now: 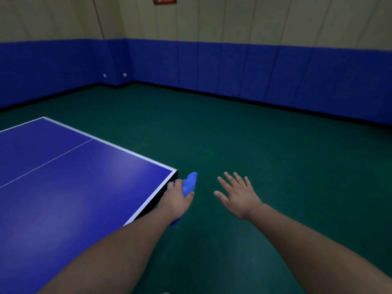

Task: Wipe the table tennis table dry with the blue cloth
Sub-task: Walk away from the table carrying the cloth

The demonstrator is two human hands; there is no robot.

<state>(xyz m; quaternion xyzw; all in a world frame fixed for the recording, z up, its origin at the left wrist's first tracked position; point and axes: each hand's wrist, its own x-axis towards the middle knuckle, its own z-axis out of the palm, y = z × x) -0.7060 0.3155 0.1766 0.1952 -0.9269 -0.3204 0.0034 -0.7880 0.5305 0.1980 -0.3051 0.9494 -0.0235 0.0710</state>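
The blue table tennis table [70, 187] with white edge lines fills the lower left of the head view. Its near right corner lies just left of my left hand [177, 199]. That hand grips the bunched blue cloth [189, 183] off the table's side edge, over the floor. One end of the cloth sticks up past my fingers and another bit hangs below my wrist. My right hand [237, 195] hovers to the right over the green floor, fingers spread and holding nothing.
Green floor [275, 145] stretches to the right of and beyond the table. Blue padded walls [233, 68] ring the room, with a corner at the back left. A thin white centre line crosses the tabletop.
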